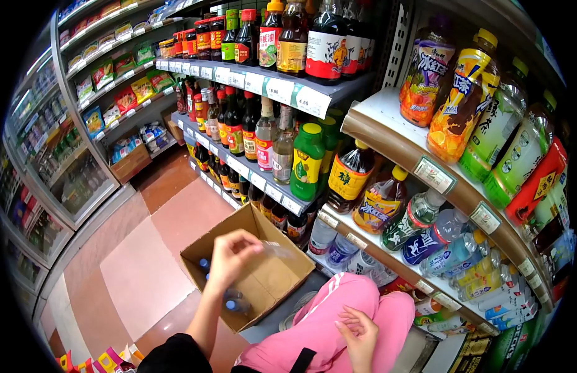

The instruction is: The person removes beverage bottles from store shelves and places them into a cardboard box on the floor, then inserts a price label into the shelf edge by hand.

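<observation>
My left hand (pixel 232 256) is above an open cardboard box (pixel 282 273), its thumb and fingers closed on a clear plastic strip (pixel 278 250). What the strip is exactly, I cannot make out. Inside the box, several blue-capped bottles (pixel 238 305) stand along the left and near sides, some partly hidden by my hand and forearm. My right hand (pixel 358 332) hovers over or rests on my pink trouser leg (pixel 325 311). Its fingers are loosely bent and apart, with nothing in them.
To the right, curved shelves hold tea bottles (pixel 462 99) and water bottles (pixel 441 227). Sauce bottles (pixel 308 161) line the shelves ahead. Glass-door coolers (pixel 64 155) stand at the left beyond the tiled floor (pixel 145 255). Colourful packets (pixel 108 360) show at the bottom left.
</observation>
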`<action>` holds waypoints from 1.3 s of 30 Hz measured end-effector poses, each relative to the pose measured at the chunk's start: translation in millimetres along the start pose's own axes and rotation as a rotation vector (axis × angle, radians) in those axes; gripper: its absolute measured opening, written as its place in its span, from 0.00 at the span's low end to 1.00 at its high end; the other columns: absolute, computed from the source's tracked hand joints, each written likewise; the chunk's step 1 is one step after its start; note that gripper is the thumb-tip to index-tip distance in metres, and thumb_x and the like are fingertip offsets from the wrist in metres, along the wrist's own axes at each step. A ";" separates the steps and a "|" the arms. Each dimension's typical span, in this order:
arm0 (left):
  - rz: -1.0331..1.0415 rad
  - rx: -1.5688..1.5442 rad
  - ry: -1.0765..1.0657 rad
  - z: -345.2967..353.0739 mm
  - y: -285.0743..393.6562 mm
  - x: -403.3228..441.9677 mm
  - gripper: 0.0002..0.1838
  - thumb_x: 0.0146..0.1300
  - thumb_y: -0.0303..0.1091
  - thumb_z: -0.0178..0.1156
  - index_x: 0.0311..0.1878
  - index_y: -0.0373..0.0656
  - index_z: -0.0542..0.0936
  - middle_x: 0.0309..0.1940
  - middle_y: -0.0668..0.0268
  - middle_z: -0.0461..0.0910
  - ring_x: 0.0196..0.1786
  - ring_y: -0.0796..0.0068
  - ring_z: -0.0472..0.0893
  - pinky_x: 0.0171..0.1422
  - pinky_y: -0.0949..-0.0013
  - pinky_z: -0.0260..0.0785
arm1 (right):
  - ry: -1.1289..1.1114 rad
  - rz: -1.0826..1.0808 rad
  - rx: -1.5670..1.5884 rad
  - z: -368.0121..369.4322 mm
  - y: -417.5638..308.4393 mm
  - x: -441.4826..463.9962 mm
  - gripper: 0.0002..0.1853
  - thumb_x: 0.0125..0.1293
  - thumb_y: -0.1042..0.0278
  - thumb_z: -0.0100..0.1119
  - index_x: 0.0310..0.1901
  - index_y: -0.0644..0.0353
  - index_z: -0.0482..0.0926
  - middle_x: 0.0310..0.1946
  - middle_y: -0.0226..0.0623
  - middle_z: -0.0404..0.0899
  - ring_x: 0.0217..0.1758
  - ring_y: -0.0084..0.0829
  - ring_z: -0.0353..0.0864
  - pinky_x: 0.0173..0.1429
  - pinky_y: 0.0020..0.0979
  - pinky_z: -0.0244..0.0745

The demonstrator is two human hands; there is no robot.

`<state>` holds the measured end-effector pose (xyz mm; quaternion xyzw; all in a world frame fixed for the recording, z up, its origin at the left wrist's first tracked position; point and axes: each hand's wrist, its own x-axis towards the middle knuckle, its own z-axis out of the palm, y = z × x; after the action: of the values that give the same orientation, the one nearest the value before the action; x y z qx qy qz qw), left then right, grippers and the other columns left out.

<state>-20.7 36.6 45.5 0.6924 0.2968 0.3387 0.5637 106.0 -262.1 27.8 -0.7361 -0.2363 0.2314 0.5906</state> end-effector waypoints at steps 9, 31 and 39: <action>0.583 0.016 0.254 -18.4 121.2 107.3 0.03 0.65 0.23 0.65 0.40 0.35 0.82 0.35 0.68 0.84 0.36 0.84 0.81 0.35 0.79 0.72 | 0.070 0.031 0.069 -4.2 29.8 6.1 0.20 0.61 0.78 0.71 0.56 0.64 0.81 0.37 0.32 0.85 0.38 0.20 0.82 0.43 0.22 0.78; 0.884 0.502 0.198 -8.3 169.2 283.3 0.06 0.65 0.23 0.59 0.44 0.38 0.74 0.41 0.64 0.72 0.47 0.67 0.72 0.53 0.69 0.65 | 0.063 -0.025 0.104 -16.7 46.4 14.7 0.21 0.66 0.80 0.63 0.61 0.63 0.79 0.46 0.36 0.86 0.45 0.21 0.83 0.49 0.22 0.78; 0.932 0.505 0.364 -4.1 176.5 253.5 0.18 0.58 0.28 0.62 0.52 0.41 0.74 0.46 0.60 0.73 0.54 0.60 0.72 0.59 0.61 0.65 | 0.072 -0.006 0.104 -16.4 41.6 13.7 0.20 0.67 0.80 0.63 0.61 0.63 0.79 0.46 0.36 0.86 0.45 0.22 0.83 0.50 0.23 0.78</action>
<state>131.8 206.7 253.4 0.7942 0.1237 0.5845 0.1105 129.9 -274.0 -10.5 -0.7117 -0.2047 0.2152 0.6366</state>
